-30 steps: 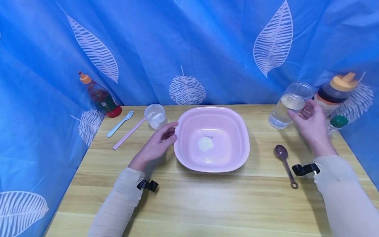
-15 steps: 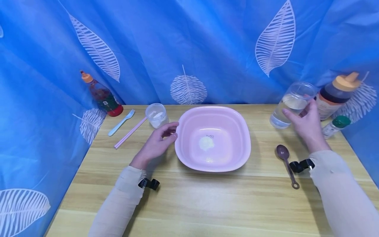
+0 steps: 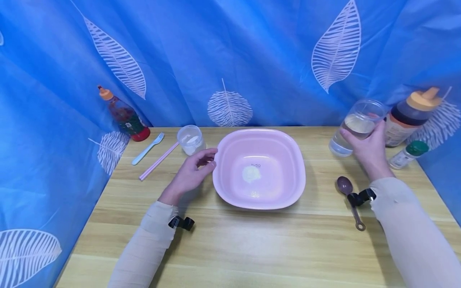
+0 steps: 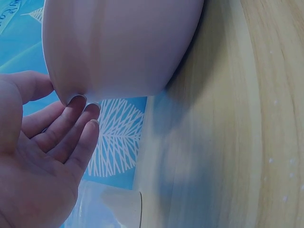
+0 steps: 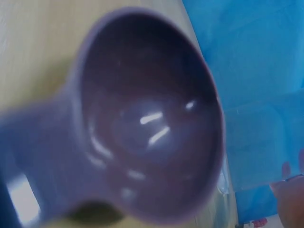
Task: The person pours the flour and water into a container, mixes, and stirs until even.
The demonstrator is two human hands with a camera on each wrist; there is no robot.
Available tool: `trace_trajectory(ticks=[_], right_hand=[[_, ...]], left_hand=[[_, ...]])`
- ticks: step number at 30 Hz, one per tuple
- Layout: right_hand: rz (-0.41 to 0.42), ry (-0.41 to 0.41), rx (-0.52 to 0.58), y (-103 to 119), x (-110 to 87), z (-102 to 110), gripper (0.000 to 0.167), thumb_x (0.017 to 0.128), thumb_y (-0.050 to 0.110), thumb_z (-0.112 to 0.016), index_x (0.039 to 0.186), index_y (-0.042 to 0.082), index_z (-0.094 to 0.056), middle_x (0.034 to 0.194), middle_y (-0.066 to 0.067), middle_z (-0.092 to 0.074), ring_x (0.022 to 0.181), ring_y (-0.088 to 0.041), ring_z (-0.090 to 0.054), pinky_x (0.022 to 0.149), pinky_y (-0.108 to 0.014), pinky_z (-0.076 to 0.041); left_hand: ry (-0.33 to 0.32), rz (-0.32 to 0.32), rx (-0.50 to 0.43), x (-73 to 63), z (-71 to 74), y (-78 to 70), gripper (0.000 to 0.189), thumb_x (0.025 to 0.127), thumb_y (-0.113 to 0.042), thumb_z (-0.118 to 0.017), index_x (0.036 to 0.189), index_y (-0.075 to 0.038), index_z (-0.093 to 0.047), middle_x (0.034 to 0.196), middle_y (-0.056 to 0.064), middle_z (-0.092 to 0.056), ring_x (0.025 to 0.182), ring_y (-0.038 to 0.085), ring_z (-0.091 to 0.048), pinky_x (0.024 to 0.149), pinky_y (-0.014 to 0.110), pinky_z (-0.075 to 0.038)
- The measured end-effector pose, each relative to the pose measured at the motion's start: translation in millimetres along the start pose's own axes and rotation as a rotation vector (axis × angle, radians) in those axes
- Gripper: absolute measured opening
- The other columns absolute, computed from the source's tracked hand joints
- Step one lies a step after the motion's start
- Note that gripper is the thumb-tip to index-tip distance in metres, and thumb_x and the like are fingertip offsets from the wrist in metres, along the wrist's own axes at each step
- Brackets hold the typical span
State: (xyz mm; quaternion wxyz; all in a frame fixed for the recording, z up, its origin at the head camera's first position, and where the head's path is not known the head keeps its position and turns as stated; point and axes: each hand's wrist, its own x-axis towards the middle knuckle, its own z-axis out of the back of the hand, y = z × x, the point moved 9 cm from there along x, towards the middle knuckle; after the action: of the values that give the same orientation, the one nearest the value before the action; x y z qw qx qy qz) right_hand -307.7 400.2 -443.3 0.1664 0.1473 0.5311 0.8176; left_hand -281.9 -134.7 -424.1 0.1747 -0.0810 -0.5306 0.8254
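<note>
A pink plastic basin (image 3: 296, 188) stands mid-table with a small patch of white powder (image 3: 251, 174) on its bottom. My left hand (image 3: 191, 174) pinches the basin's left rim; in the left wrist view the thumb lies on one side of the rim and fingertips on the other. At the back right, my right hand (image 3: 371, 151) grips a tall clear cup (image 3: 356, 123) part-filled with clear liquid. Fingertips show through the cup (image 5: 261, 137) in the right wrist view. There, the brown spoon (image 5: 152, 118) looms large and hides much of the scene.
Left of the basin are a clear jar (image 3: 191, 142) with white contents, pink chopsticks (image 3: 158, 161), a light-blue fork (image 3: 147, 149) and a red sauce bottle (image 3: 127, 120). Beside the right hand stand a dark sauce bottle (image 3: 400, 130) and a green-capped shaker (image 3: 407, 155). A blue curtain (image 3: 180, 60) hangs behind.
My right hand has closed in around the cup, its wrist shifting left over the spoon's handle and uncovering the shaker. My left hand and the basin have stayed put.
</note>
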Motion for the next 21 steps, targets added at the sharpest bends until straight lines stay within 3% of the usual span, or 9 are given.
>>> trace_trajectory(ticks=[10,21], right_hand=[[-0.001,-0.053,0.031,2,1.1,5,0.096,0.093,0.034,-0.086,0.164,0.031,-0.021,0.163,0.008,-0.035,0.155,-0.015,-0.034,0.135,-0.029,-0.019],[0.029,-0.034,0.046,5,-7.8,1,0.088,0.092,0.024,-0.086,0.162,0.026,-0.032,0.152,0.013,-0.042,0.151,-0.017,-0.041,0.132,-0.030,-0.027]], left_hand=[[0.005,0.007,0.001,2.9,-0.6,0.4,0.046,0.108,-0.015,-0.063,0.152,-0.004,-0.058,0.138,0.016,-0.070,0.129,0.033,-0.064,0.114,0.053,-0.050],[-0.006,-0.010,0.008,1.8,2.0,1.1,0.046,0.108,-0.015,-0.063,0.153,-0.002,-0.058,0.139,0.019,-0.070,0.129,0.035,-0.065,0.111,0.052,-0.052]])
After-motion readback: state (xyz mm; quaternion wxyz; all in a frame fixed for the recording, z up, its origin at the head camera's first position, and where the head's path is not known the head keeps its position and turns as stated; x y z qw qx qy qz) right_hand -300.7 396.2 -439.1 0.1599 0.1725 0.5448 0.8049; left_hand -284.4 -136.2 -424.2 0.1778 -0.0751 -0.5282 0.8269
